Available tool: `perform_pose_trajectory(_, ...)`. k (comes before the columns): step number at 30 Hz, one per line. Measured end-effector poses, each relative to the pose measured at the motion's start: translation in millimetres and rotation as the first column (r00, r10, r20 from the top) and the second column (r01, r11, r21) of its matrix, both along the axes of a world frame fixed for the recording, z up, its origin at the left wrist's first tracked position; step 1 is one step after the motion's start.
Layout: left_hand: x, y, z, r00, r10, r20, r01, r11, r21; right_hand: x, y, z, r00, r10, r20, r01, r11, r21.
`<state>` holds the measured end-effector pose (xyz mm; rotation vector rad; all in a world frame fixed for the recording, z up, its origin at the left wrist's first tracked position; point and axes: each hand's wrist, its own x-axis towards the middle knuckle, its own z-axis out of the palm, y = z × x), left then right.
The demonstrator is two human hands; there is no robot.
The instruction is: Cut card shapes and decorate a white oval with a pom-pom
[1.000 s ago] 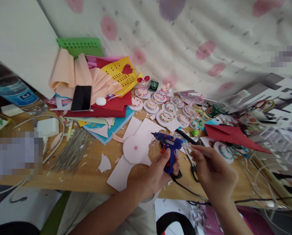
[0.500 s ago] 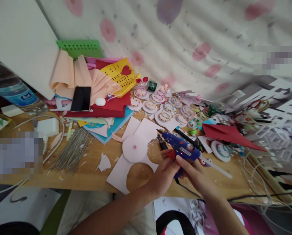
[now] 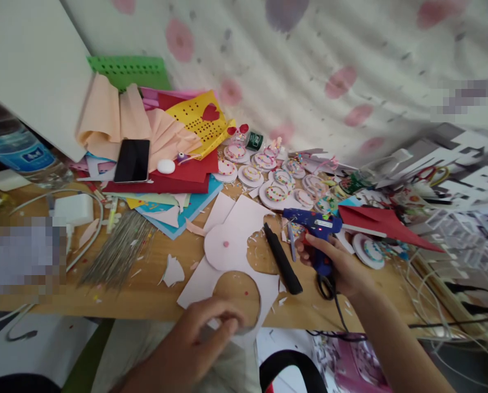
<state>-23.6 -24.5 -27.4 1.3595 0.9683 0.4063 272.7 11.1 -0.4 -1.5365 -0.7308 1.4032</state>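
Observation:
My right hand (image 3: 329, 256) grips the handle of a blue hot glue gun (image 3: 315, 224), a finger by its red trigger. The nozzle points left, a small red light glows on the body, and a pale glue stick (image 3: 364, 230) sticks out of the back. Low over the desk's front edge is my left hand (image 3: 203, 338), fingers loosely curled with a gap to the thumb and nothing visible in them. Just beyond it lies a white card sheet (image 3: 268, 286) with round cut-outs. A white disc (image 3: 217, 254) with a pink dot in its middle rests on the card.
A black pen-like tool (image 3: 283, 259) and a slim purple one lie left of the glue gun. Beaded rings on white discs (image 3: 277, 194) crowd the back. To the left are a phone (image 3: 132, 161), coloured paper, a wire bundle (image 3: 117, 251), a charger and a water bottle (image 3: 27, 147).
My left hand has come off the glue gun and moved left and toward me. My right hand has shifted the gun to the right, uncovering the black tool.

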Motion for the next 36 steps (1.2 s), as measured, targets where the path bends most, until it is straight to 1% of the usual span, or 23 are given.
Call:
perform_pose_trajectory(2, -21, 4, -8.6, 0.996, 0.092, -0.002, -0.092, 0.992, 0.091, 0, 5, 1.4, 1.0, 0.024, 0.013, -0.024, 1.0, 0.004)
perform_pose_trajectory(4, -36, 11, -19.0, 0.986, 0.168, -0.006, -0.163, 0.964, 0.211, -1, 9, 1.2, 0.998, 0.038, 0.058, -0.039, 0.999, 0.009)
perform_pose_trajectory(6, -47, 17, -29.6, 0.97, 0.243, -0.025, -0.219, 0.911, 0.35, -4, 13, -0.9, 0.989, 0.062, 0.132, -0.063, 0.998, 0.003)
perform_pose_trajectory(8, -54, 21, -38.6, 0.955, 0.293, -0.044, -0.234, 0.837, 0.495, -7, 17, -4.5, 0.973, 0.079, 0.218, -0.077, 0.997, -0.019)
perform_pose_trajectory(10, -56, 25, -45.0, 0.954, 0.293, -0.058, -0.195, 0.756, 0.624, -11, 22, -8.2, 0.951, 0.088, 0.295, -0.079, 0.996, -0.04)
perform_pose_trajectory(12, -56, 29, -49.1, 0.966, 0.244, -0.081, -0.113, 0.686, 0.719, -15, 25, -10.6, 0.933, 0.104, 0.345, -0.092, 0.994, -0.052)
perform_pose_trajectory(13, -55, 30, -50.7, 0.971, 0.218, -0.102, -0.07, 0.659, 0.748, -17, 26, -11.1, 0.927, 0.117, 0.356, -0.105, 0.993, -0.053)
perform_pose_trajectory(15, -53, 33, -54.0, 0.973, 0.178, -0.147, 0.004, 0.623, 0.782, -20, 26, -10.7, 0.928, 0.145, 0.344, -0.14, 0.989, -0.041)
perform_pose_trajectory(17, -53, 36, -58.0, 0.968, 0.163, -0.191, 0.054, 0.61, 0.791, -22, 24, -8.7, 0.943, 0.16, 0.291, -0.165, 0.986, -0.005)
perform_pose_trajectory(19, -54, 37, -62.2, 0.964, 0.17, -0.203, 0.062, 0.6, 0.798, -21, 22, -5.6, 0.964, 0.157, 0.213, -0.167, 0.986, 0.026)
perform_pose_trajectory(23, -55, 38, -67.0, 0.969, 0.19, -0.156, 0.011, 0.6, 0.8, -15, 18, 2.7, 0.986, 0.164, -0.002, -0.164, 0.986, 0.028)
perform_pose_trajectory(25, -54, 39, -67.6, 0.97, 0.203, -0.134, -0.017, 0.608, 0.794, -11, 18, 6.4, 0.985, 0.159, -0.06, -0.158, 0.987, 0.019)
perform_pose_trajectory(29, -52, 38, -69.1, 0.967, 0.233, -0.105, -0.061, 0.609, 0.791, -6, 17, 9.6, 0.993, 0.116, -0.025, -0.116, 0.993, -0.004)
perform_pose_trajectory(32, -53, 38, -70.8, 0.969, 0.222, -0.113, -0.046, 0.605, 0.795, -4, 17, 9.9, 0.996, 0.088, -0.03, -0.087, 0.996, 0.028)
perform_pose_trajectory(34, -53, 38, -71.6, 0.968, 0.22, -0.119, -0.038, 0.601, 0.798, -3, 16, 10.7, 0.995, 0.098, -0.032, -0.097, 0.994, 0.043)
perform_pose_trajectory(36, -54, 38, -72.1, 0.967, 0.22, -0.125, -0.033, 0.599, 0.8, -1, 15, 12.2, 0.991, 0.135, -0.015, -0.134, 0.989, 0.056)
